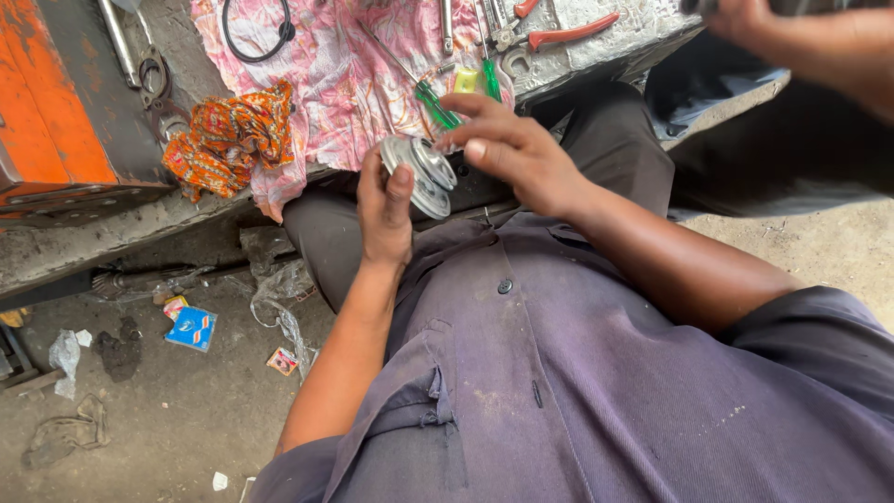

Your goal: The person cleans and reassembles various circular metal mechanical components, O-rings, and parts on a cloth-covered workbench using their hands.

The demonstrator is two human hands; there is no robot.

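A round, silvery metal part, shaped like stacked discs or a small pulley, was held in front of the body, just above the lap and close to the edge of the workbench. It was gripped by the left hand, whose fingers were curled round its lower rim with the thumb pressed up along its near side, so that the hand was closed on it. The right hand was laid over the top and far side of the part, its fingers partly bent and spread; whether anything small was pinched under those fingers could not be told. Behind the hands, a pink patterned cloth was spread on the bench, with green-handled screwdrivers, red-handled pliers and a black rubber ring lying on it, and an orange printed rag bunched just beside it. An orange metal box stood at the far left. On the dirt floor below, scraps of paper and a small blue packet were scattered. Another person's arm was seen at the upper right, well apart from the part. For such work to be done well, it was judged that the part should be kept steady by the left hand while the discs were turned or seated squarely by the right, with fingertips kept clear of the rims.
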